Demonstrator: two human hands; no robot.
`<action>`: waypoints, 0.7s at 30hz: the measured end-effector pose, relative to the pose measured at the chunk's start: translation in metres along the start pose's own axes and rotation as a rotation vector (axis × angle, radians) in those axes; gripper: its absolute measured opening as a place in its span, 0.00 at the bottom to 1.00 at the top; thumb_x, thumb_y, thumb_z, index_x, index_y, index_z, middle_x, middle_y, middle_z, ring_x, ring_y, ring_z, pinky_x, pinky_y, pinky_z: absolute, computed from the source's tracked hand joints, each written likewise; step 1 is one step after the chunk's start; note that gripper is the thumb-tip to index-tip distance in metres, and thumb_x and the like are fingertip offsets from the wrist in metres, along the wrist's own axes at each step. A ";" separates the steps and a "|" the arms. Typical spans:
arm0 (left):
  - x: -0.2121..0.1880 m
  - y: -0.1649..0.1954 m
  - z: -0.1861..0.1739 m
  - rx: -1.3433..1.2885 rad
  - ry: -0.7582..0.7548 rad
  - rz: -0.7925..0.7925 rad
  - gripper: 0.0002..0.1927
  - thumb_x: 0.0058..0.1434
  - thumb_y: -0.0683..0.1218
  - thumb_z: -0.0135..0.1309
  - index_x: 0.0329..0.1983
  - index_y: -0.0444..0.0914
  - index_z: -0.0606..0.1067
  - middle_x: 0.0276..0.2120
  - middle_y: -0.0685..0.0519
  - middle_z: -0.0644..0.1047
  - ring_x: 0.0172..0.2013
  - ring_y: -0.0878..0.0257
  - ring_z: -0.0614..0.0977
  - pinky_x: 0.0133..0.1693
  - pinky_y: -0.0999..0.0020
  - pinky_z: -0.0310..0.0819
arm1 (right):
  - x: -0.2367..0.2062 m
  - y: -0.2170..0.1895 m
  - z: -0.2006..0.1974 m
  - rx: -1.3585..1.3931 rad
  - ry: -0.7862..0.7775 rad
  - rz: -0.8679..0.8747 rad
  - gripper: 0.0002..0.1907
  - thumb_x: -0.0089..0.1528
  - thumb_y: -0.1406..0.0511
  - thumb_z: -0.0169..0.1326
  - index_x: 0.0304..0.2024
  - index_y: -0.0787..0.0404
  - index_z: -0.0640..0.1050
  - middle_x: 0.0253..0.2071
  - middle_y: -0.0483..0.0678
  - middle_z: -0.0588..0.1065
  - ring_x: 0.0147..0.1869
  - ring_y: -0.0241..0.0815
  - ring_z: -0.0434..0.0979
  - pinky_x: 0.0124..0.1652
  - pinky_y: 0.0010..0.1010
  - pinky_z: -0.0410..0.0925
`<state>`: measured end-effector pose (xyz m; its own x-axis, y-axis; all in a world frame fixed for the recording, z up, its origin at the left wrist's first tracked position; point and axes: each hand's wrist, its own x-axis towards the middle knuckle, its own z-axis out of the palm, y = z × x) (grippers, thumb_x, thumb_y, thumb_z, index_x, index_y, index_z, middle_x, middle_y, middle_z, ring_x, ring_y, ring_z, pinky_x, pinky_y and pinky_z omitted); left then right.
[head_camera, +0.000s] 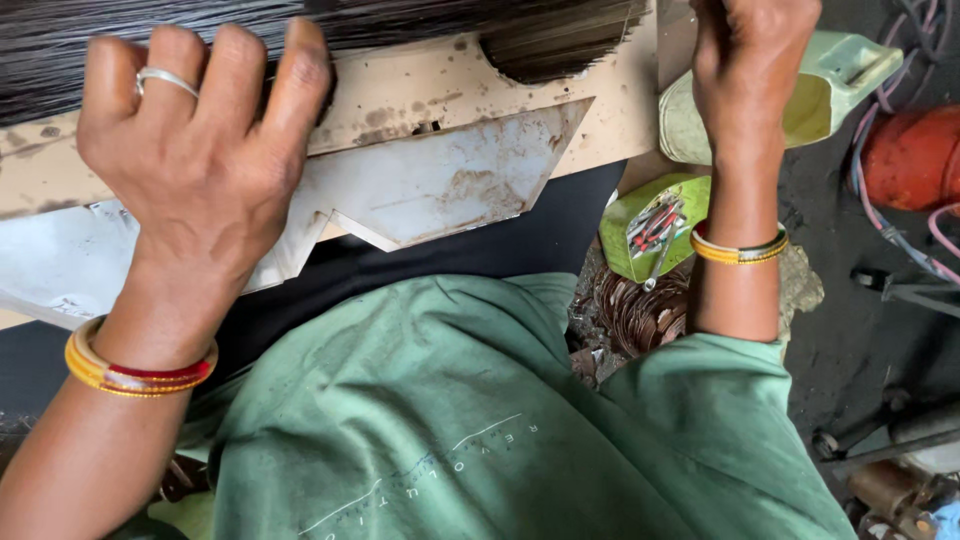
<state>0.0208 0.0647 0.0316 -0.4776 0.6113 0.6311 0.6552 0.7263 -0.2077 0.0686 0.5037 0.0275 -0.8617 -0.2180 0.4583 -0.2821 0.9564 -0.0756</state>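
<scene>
1. The thing under your hands is a tan, stained wooden form (440, 95) running across the top of the view, with a notched grey metal plate (440, 185) fixed to its lower face. A dense band of dark fine wire (300, 30) lies along its upper side.
2. Your left hand (195, 150) is curled over the form's edge at the left, fingers bent onto the wire band, gripping the form; a silver ring sits on one finger and red and yellow bangles circle the wrist.
3. Your right hand (750, 60) is closed at the form's right end, top right of the view. You cannot tell what it has hold of, since the fingers run out of view.
4. Between your arms your green shirt (480, 420) fills the lower middle and hides whatever lies beneath the form.
5. Just beside your right wrist sits a pale green plastic jug (830, 95), cut open at the side; its contents do not show.
6. Below the jug lies a green lid (640, 225) holding small red-handled tools and metal bits.
7. Beneath that is a coil of copper wire (640, 315).
8. The floor (850, 330) to the right is dark and grimy, with a red cylinder (915, 155), pink and grey cables and metal parts.
</scene>
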 end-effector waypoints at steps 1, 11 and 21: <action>-0.003 -0.003 0.000 -0.016 -0.013 -0.011 0.08 0.64 0.39 0.55 0.46 0.42 0.77 0.32 0.56 0.66 0.34 0.63 0.70 0.38 0.68 0.57 | -0.001 0.000 0.001 0.053 -0.067 0.071 0.10 0.62 0.78 0.61 0.42 0.66 0.74 0.39 0.60 0.71 0.46 0.65 0.72 0.45 0.50 0.63; -0.028 -0.033 0.002 -0.145 -0.093 -0.126 0.06 0.62 0.37 0.52 0.42 0.37 0.72 0.35 0.53 0.68 0.37 0.60 0.74 0.39 0.66 0.62 | 0.012 -0.031 0.026 0.116 -0.058 -0.075 0.19 0.59 0.81 0.53 0.53 0.69 0.74 0.54 0.59 0.74 0.62 0.61 0.72 0.64 0.46 0.65; -0.018 -0.047 0.016 -0.235 -0.073 -0.139 0.05 0.62 0.37 0.53 0.38 0.36 0.69 0.40 0.52 0.70 0.37 0.58 0.73 0.40 0.65 0.63 | 0.018 -0.026 0.037 0.129 -0.070 -0.045 0.16 0.64 0.80 0.52 0.55 0.70 0.78 0.65 0.57 0.77 0.72 0.56 0.76 0.73 0.39 0.66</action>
<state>-0.0108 0.0246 0.0185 -0.6077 0.5385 0.5837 0.6943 0.7170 0.0613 0.0447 0.4674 0.0054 -0.8729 -0.2777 0.4012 -0.3693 0.9133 -0.1714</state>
